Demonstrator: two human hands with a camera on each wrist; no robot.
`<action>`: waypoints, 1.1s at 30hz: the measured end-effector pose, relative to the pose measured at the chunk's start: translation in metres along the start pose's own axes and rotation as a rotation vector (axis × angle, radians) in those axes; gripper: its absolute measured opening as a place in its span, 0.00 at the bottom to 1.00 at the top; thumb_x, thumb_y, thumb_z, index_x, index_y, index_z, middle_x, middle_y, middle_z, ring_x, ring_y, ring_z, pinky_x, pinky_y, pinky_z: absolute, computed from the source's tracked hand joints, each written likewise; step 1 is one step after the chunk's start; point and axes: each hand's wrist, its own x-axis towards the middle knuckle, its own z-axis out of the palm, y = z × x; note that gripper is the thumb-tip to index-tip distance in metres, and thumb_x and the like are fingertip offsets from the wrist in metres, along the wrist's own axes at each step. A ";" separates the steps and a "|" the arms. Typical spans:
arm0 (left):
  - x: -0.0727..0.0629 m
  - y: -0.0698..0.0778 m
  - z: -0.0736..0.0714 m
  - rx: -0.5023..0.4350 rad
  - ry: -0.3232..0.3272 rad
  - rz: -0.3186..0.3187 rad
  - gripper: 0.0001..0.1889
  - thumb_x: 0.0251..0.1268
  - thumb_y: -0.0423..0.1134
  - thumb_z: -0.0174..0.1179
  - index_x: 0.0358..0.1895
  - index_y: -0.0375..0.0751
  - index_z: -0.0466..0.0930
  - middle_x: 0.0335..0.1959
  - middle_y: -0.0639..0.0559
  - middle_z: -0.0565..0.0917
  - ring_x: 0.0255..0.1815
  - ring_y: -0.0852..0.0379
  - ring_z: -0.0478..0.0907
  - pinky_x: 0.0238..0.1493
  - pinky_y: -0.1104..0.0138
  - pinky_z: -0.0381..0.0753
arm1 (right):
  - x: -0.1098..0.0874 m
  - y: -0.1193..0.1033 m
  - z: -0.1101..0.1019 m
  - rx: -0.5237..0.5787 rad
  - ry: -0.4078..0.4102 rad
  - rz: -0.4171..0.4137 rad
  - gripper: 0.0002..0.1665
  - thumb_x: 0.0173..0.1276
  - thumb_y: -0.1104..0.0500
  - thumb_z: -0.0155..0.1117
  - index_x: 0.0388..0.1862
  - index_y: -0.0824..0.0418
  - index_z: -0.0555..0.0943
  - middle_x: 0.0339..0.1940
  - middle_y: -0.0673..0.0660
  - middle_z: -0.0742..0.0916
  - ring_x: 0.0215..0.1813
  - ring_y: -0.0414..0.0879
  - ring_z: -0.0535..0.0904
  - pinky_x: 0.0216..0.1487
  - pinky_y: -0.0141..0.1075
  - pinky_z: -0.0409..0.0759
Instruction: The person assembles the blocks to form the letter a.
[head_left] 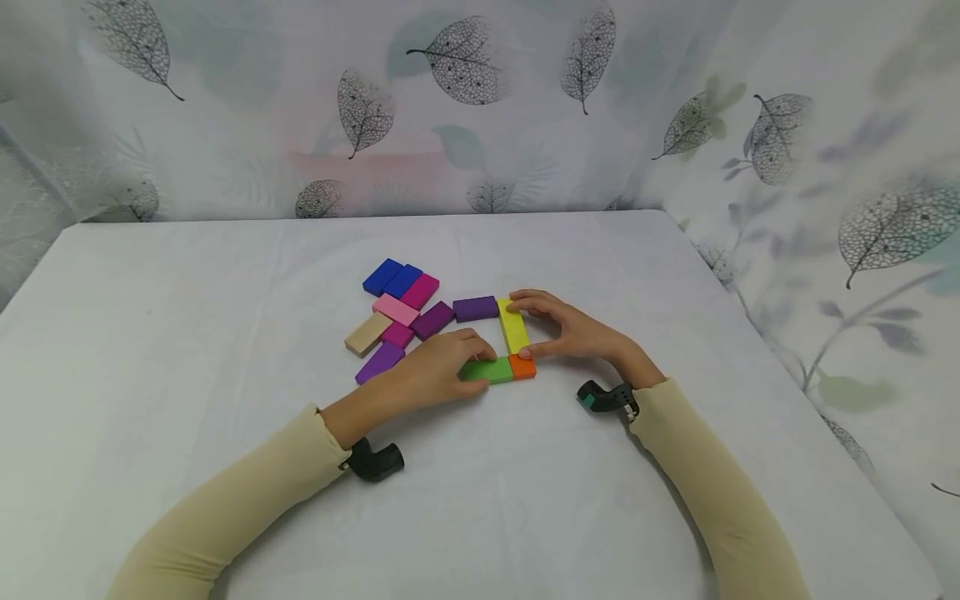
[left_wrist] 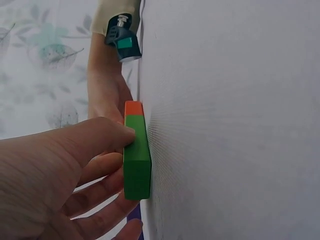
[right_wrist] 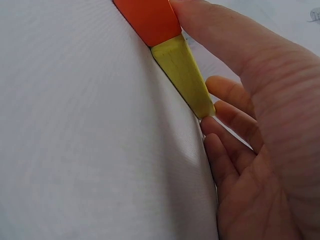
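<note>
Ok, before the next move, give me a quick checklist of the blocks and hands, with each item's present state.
1. Left hand holding green block: ok, thumb and fingers about it.
2. Green block meeting orange block: ok, end to end.
3. Orange block meeting yellow block: ok, no gap seen in the right wrist view.
4. Right hand at both orange block and yellow block: ok.
5. Firmness of right hand's hold: cannot tell.
6. Both hands clear of the blocks: not ok, each touches at least one.
</note>
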 end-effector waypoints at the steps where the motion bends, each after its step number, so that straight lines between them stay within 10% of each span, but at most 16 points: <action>1: 0.000 0.000 0.000 0.000 -0.002 0.000 0.19 0.63 0.41 0.65 0.56 0.40 0.81 0.52 0.49 0.81 0.48 0.57 0.77 0.53 0.67 0.79 | 0.000 0.000 0.000 0.000 0.000 0.001 0.39 0.60 0.60 0.73 0.69 0.59 0.70 0.76 0.56 0.63 0.77 0.51 0.54 0.76 0.51 0.50; 33: -0.022 -0.004 -0.009 0.057 0.099 0.002 0.17 0.64 0.44 0.65 0.53 0.41 0.81 0.48 0.50 0.81 0.48 0.56 0.79 0.50 0.65 0.81 | 0.001 0.000 0.001 -0.023 0.009 0.018 0.38 0.61 0.60 0.72 0.69 0.60 0.69 0.76 0.56 0.63 0.77 0.53 0.54 0.76 0.53 0.49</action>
